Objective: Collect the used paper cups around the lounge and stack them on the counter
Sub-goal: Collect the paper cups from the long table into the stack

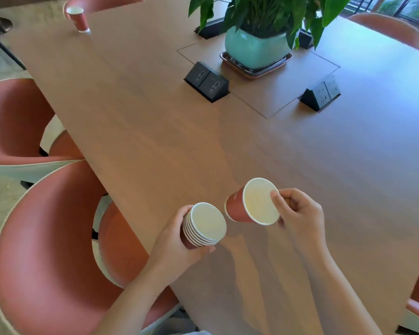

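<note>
My left hand (179,240) grips a stack of several nested red paper cups (205,226), white insides facing me, above the near part of the wooden table (155,131). My right hand (298,211) pinches the rim of a single red paper cup (254,201), tilted with its mouth toward me, just right of the stack and not touching it. Another red paper cup (79,18) stands upright near the table's far left corner.
A potted plant in a teal pot (255,48) on a tray sits mid-table, with black pop-up socket boxes (207,81) (321,95) around it. Salmon-coloured chairs (46,238) (12,117) line the left edge; another chair (392,27) is at the far right.
</note>
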`<state>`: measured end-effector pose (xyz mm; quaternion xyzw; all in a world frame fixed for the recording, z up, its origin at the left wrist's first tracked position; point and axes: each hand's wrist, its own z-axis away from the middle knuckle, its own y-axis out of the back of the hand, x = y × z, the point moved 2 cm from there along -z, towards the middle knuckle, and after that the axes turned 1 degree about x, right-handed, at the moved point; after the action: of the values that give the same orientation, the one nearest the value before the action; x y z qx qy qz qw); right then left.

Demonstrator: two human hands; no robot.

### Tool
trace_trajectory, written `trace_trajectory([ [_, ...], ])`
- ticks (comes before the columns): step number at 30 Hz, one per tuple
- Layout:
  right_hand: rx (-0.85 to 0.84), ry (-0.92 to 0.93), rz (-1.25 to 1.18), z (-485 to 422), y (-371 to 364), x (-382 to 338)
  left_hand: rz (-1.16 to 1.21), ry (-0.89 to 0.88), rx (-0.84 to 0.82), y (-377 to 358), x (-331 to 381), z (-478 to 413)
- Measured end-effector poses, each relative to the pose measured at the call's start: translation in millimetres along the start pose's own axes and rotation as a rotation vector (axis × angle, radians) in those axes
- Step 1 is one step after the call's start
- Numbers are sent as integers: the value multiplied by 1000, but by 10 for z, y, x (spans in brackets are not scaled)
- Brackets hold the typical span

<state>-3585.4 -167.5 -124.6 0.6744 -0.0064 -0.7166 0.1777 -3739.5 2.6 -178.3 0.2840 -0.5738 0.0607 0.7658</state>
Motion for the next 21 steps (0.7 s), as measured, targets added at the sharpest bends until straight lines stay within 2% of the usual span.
trace_trajectory([
  [6, -59, 28, -95, 74, 50, -218, 19, -35, -44, -49, 169, 7],
  [21, -318, 53, 45, 214, -94, -191, 27, -147, -38, -85, 469, 142],
])
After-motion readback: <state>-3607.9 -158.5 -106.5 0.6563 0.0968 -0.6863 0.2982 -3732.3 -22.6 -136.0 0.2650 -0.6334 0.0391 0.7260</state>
